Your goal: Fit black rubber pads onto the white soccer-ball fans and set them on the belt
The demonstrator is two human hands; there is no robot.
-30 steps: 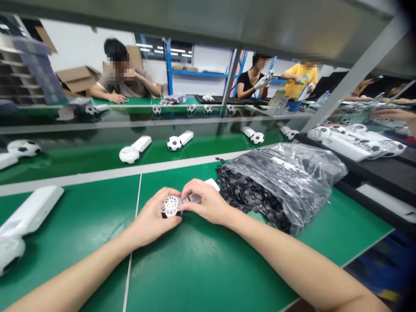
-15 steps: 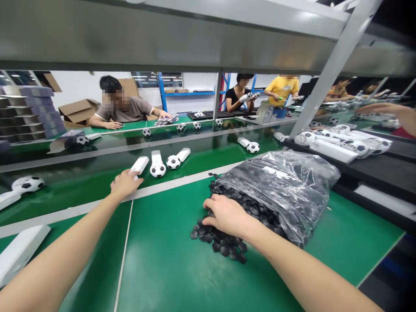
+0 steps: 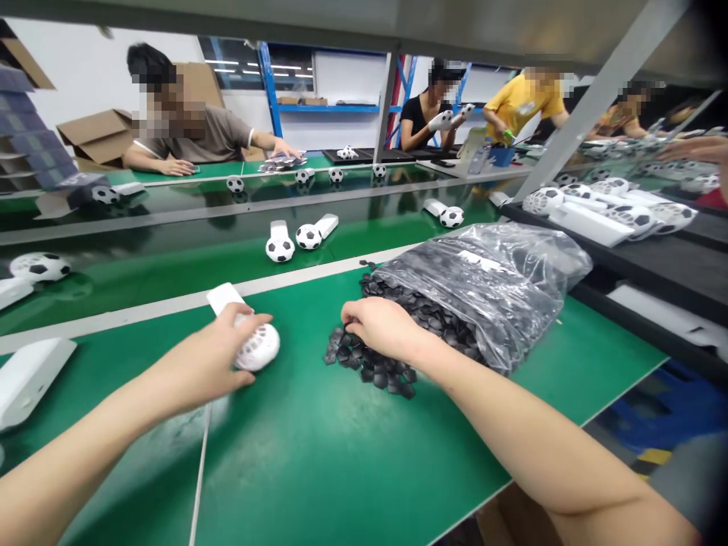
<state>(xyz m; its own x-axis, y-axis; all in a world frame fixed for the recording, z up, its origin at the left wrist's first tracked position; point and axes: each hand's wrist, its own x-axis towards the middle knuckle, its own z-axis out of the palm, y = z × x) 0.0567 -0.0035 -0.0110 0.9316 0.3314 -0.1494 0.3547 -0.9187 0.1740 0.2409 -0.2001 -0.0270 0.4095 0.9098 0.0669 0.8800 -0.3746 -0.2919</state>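
While the left hand [image 3: 213,345] grips a white plastic device with a latticed, ball-shaped head and a flat, block-like handle [image 3: 263,349], the right hand [image 3: 384,327] dips into a heap of small black pentagonal pieces [image 3: 392,375]. Left thumb and fingers curl around the near side of the ball; handle points away, toward the pale strip edging the bench. Right fingers bent, thumb close to forefinger; cannot tell whether a piece sits between them. Device lies left of the right hand, well apart from it, with bare green worktop [image 3: 296,455] between.

Heap spills from a clear, crinkled plastic bag [image 3: 483,262] just beyond the right hand. Far left, near the left forearm: a white block-shaped handle [image 3: 37,379].

Past the strip, on a shiny dark-green belt: two white devices with black-patched football heads [image 3: 280,249], close together. At right, a black tray [image 3: 671,265] bears a cluster of similar ones [image 3: 591,220]. Across the belt, a person in a grey-brown top [image 3: 213,136] reaches one hand to a flat pile [image 3: 281,162].
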